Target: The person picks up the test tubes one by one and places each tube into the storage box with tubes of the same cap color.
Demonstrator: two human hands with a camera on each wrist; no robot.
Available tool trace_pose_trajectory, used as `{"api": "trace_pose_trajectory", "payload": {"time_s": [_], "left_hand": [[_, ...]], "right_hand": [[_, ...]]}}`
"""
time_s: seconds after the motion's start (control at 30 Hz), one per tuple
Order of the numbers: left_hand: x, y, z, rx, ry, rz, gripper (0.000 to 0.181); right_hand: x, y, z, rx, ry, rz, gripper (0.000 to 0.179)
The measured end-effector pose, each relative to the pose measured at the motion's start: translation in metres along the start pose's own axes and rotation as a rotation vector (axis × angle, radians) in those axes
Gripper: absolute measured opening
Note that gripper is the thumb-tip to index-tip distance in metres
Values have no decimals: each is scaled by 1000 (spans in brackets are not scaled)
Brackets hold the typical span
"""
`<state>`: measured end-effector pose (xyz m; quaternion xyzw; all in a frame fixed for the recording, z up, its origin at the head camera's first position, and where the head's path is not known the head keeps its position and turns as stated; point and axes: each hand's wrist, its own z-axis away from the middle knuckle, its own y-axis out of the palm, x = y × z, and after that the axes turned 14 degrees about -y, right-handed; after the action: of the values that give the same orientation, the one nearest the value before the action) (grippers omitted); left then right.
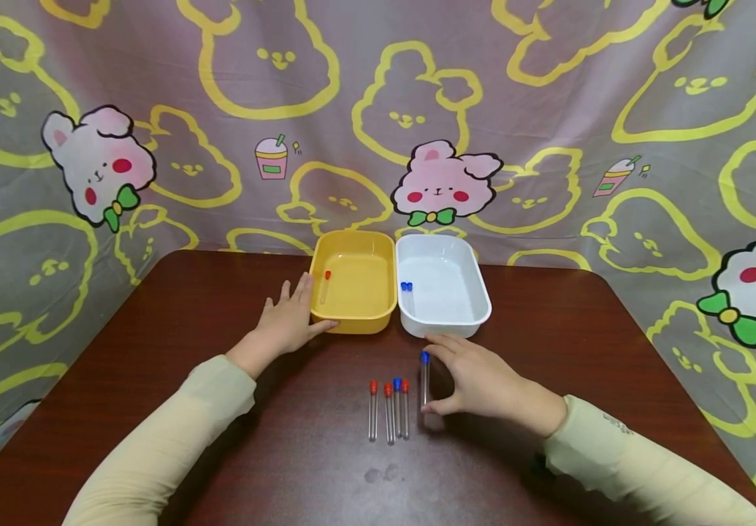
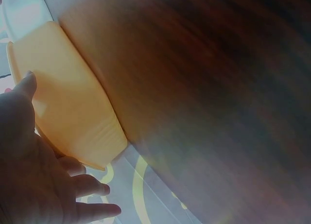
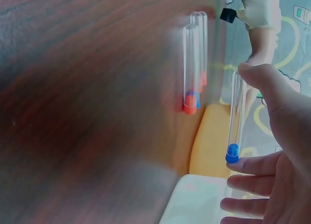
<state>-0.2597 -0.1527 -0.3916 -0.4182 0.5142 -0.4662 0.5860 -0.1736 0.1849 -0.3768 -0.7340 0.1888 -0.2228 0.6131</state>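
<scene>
Tabletop (image 1: 568, 343), dark wood-grained red-brown, backed by a rabbit-print curtain (image 1: 338, 139). Right hand (image 1: 483, 376) pinches a blue-capped tube (image 1: 425, 381) by its ends, just short of the white bin (image 1: 412, 326), near four capped tubes (image 1: 388, 420); left hand (image 1: 285, 322), fingers spread, touches the yellow bin (image 1: 359, 326).

My left sleeve (image 1: 154, 438) and right sleeve (image 1: 680, 464) are pale cream, wrinkled, with light-green cuffs (image 1: 229, 387). Small dark print (image 1: 616, 422) marks the right cuff; a black block (image 3: 228, 15) adjoins the left.
</scene>
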Motion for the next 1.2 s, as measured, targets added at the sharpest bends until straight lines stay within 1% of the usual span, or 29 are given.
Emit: {"api": "trace_pose_trajectory", "payload": {"time_s": [0.3,0.53,0.8,1.0,1.2], "left_hand": [[0,0,0,-2,-1,3,111],[-1,-1,0,-1,1,3,111],[-1,-2,1,0,-1,4,111],[0,-1,0,-9,-3,4,111],[0,1,-1,2,-9,8,111]], "right_hand": [[-5,-12,-1,-36,14,15,96],[-9,-19,-3,-17,39,10,94],[-16,-28,-6,-37,47,10,92],[-22,-34,-8,-53,27,28,95],[-30,-39,-9,-29,-5,26,92]]}}
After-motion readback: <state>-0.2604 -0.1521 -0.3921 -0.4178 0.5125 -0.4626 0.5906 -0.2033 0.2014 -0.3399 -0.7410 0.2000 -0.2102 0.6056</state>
